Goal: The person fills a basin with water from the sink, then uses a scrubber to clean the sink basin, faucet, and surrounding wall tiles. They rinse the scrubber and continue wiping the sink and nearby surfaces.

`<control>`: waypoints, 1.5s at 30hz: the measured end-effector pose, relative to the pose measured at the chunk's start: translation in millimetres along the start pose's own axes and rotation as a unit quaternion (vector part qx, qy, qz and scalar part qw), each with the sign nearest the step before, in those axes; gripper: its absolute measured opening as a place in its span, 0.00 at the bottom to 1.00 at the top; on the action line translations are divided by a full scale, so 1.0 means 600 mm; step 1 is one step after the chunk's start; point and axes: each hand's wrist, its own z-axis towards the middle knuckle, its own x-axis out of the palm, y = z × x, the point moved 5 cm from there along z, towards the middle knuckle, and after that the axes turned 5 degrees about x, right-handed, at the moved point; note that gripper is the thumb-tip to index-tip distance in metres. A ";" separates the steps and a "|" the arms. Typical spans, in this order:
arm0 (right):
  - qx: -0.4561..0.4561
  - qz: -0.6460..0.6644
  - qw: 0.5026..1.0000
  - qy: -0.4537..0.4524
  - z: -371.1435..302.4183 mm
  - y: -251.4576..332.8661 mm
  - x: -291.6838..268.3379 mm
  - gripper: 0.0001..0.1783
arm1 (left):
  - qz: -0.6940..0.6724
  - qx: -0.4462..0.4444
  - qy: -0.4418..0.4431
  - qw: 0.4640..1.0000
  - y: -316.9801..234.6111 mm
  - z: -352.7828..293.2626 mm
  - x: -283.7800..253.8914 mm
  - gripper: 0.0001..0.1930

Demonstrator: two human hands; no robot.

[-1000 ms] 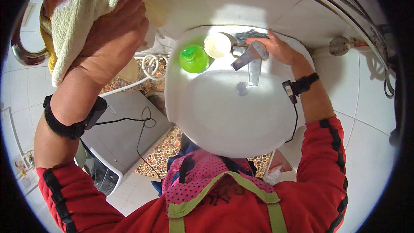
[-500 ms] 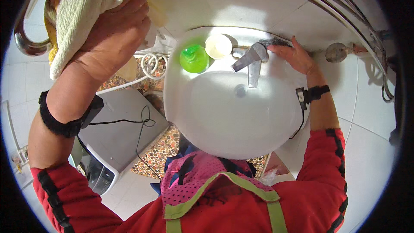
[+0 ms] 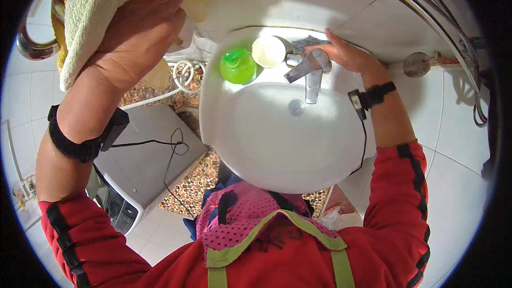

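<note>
At the upper left, my left hand [image 3: 141, 26] is closed on a cream and yellow towel [image 3: 90, 26] that hangs over its fingers and wrist; the fingertips are hidden. My right hand [image 3: 344, 53] reaches behind the chrome faucet [image 3: 313, 74], thumb raised. Its fingers, partly behind the faucet, press on a dark grey, rough-looking pad [image 3: 308, 42] on the back ledge of the white washbasin [image 3: 256, 149]. To the left of the faucet stand a white cup [image 3: 268, 52] and a green pump bottle of liquid [image 3: 238, 66].
A chrome rail [image 3: 421, 10] curves across the upper right. Left of the basin are a coiled white hose [image 3: 184, 74] and a grey-topped appliance [image 3: 144, 154]. Black cables trail from both wrist bands, and a round metal fitting [image 3: 416, 65] sits on the right wall.
My right hand has slid left behind the faucet, and the grey pad has shifted left with it. The left hand with the towel stays nearly in place. The view has shifted slightly.
</note>
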 end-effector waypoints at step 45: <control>-0.191 -0.310 0.730 -0.578 -0.153 -0.088 0.043 0.12 | -0.001 0.047 -0.053 0.997 -0.004 0.012 -0.011 0.06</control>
